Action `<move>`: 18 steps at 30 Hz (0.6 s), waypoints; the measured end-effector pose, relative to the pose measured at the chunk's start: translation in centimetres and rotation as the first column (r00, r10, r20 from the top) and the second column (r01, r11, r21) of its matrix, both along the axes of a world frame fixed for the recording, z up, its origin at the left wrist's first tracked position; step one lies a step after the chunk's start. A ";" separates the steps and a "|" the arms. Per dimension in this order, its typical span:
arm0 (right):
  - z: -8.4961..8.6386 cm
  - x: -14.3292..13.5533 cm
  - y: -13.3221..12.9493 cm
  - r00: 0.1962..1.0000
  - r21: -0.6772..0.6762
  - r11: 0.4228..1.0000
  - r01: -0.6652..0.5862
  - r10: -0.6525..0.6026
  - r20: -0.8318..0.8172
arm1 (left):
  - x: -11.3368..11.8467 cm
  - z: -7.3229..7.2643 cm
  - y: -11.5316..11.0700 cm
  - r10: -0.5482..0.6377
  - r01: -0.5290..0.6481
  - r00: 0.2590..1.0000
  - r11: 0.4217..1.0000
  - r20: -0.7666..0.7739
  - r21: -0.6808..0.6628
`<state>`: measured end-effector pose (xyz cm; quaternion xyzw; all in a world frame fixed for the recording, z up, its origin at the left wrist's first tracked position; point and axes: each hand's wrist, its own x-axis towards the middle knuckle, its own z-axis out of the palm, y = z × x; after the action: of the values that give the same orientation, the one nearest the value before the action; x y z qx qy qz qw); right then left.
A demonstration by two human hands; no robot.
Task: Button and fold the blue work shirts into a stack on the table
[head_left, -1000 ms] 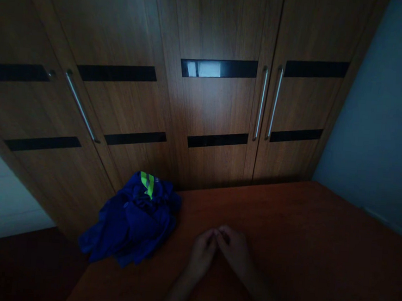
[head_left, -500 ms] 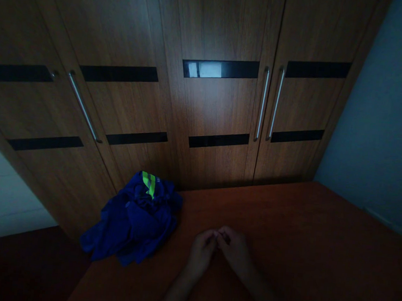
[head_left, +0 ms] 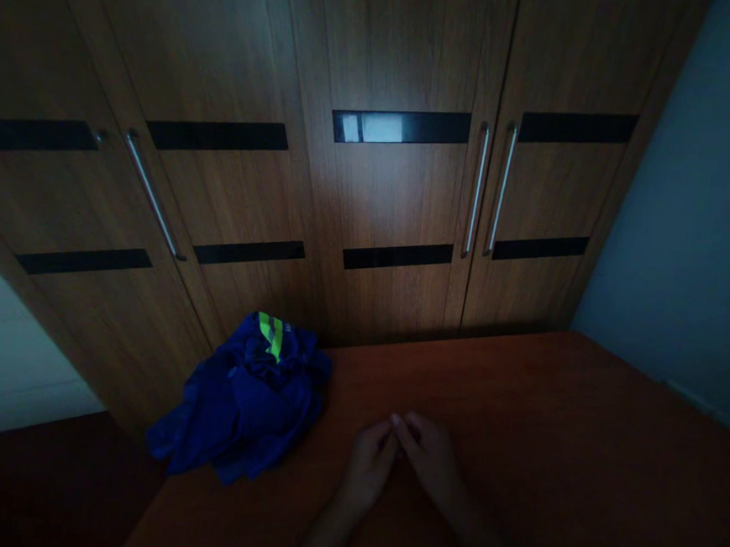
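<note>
Since the earlier frame, half a second back: both hands edge slightly toward three o'clock, fingertips meeting as before; the crumpled blue cloth garment (head_left: pixel 250 408) keeps its place and folds.

Clock centred on the joined fingertips. Left hand (head_left: pixel 371 458) and right hand (head_left: pixel 432 456) bare, angled in toward each other, fingers curled, tips touching. Cannot tell whether anything is pinched between them — light too dim, the curled fingers hide it. Cannot tell either whether they rest on the flat reddish-brown surface (head_left: pixel 578 459) or sit just above it.

Garment lies between nine and ten o'clock, near the hands but apart from them, in a loose heap on that surface, reaching its left edge. A bright yellow-green band with a grey stripe (head_left: pixel 271 338) shows at the top of the heap.

At twelve, beyond the surface: a tall brown wood-grain wardrobe (head_left: pixel 402 192), doors shut. Long black inset strips run across the doors; the glossy black strip (head_left: pixel 436 127) at twelve carries a pale reflection. Slim silver bar handles: one handle (head_left: pixel 154 196) at ten, a close pair (head_left: pixel 476 189) between twelve and one. Plain blue-grey wall (head_left: pixel 695 249) at two — whitish panelled surface (head_left: pixel 10 355) just past nine.
</note>
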<state>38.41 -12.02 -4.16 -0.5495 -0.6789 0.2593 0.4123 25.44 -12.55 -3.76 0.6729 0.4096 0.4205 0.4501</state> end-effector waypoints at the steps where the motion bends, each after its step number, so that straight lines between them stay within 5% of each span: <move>1: 0.0 0.0 0.0 1.000 -0.006 1.000 -0.004 0.004 0.002 | 0.0 -0.2 0.1 0.006 -0.006 1.000 1.000 -0.012 -0.004; 18: -0.4 0.7 0.5 0.998 -0.022 0.999 -0.038 0.039 0.043 | -0.3 -0.5 0.4 -0.042 0.044 0.999 0.996 0.023 -0.078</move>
<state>39.08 -11.49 -4.58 -0.5461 -0.6954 0.2624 0.3866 25.10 -12.19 -4.30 0.6588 0.4065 0.4014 0.4895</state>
